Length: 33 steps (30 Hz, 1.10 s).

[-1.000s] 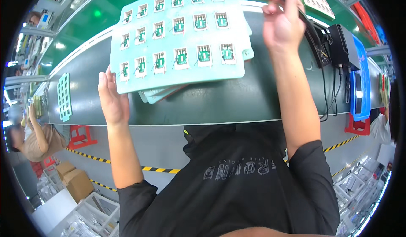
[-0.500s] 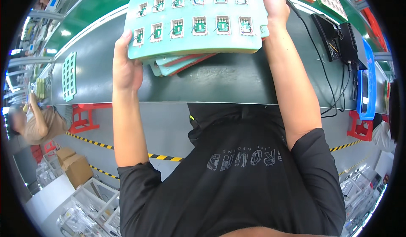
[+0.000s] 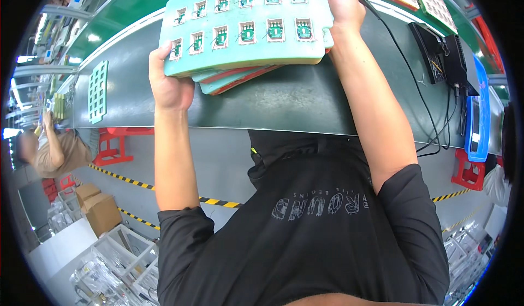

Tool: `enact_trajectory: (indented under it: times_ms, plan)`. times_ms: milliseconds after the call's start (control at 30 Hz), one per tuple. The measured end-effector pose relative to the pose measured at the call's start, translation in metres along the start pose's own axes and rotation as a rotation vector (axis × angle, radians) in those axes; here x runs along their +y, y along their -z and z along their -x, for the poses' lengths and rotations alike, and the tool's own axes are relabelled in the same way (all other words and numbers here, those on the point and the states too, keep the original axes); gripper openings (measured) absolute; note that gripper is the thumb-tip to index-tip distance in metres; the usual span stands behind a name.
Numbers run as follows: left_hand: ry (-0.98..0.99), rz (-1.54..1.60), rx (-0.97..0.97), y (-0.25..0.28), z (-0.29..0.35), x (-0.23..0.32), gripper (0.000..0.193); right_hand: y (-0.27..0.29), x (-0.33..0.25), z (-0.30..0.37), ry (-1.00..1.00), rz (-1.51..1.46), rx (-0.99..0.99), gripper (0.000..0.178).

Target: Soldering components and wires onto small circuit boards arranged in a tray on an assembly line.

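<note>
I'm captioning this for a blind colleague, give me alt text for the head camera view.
Both hands, left hand and right hand, grip the ends of a teal tray of small green circuit boards, atop similar trays above a dark workbench.

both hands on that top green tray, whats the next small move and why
Probably lift the top tray straight up and keep it level. The left hand grips its near left corner and the right hand its right edge, so both sides are held. It sits on a stack of other trays lying askew beneath, and small green boards lie loose in its pockets, so tilting could spill them.
</note>
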<state>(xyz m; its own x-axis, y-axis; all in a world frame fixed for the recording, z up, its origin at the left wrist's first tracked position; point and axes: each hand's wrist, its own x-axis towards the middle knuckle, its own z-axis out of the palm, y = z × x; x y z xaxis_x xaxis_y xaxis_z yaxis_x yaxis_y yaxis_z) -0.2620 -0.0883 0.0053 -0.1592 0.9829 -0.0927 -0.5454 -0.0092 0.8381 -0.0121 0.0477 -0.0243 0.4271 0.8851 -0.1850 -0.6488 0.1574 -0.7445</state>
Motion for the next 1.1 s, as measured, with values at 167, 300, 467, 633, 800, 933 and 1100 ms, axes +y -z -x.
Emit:
enact_trajectory:
  times_ms: [167, 300, 467, 633, 800, 933, 1100]
  plan:
    - [0.012, 0.011, -0.011, 0.000, -0.008, -0.004, 0.051, -0.001, -0.023, 0.023, -0.070, 0.115, 0.045, 0.033]
    - [0.045, 0.035, -0.074, -0.013, -0.013, -0.010, 0.050, 0.025, -0.033, 0.019, 0.155, 0.075, -0.070, 0.024]
    - [0.094, 0.055, -0.135, -0.033, -0.013, -0.022, 0.050, 0.039, -0.054, 0.017, 0.196, 0.055, 0.032, 0.029]
    - [0.122, 0.008, -0.214, -0.044, -0.010, -0.033, 0.056, 0.057, -0.072, 0.019, 0.259, 0.117, 0.073, 0.030]
    - [0.167, 0.058, -0.288, -0.062, -0.003, -0.048, 0.054, 0.082, -0.095, 0.018, 0.246, 0.115, 0.022, 0.030]
    - [0.168, 0.007, -0.275, -0.085, 0.006, -0.054, 0.055, 0.101, -0.111, 0.021, 0.237, 0.094, 0.046, 0.034]
    - [0.239, -0.224, -0.358, -0.091, 0.010, -0.047, 0.081, 0.102, -0.125, 0.025, 0.287, 0.223, 0.091, 0.031]
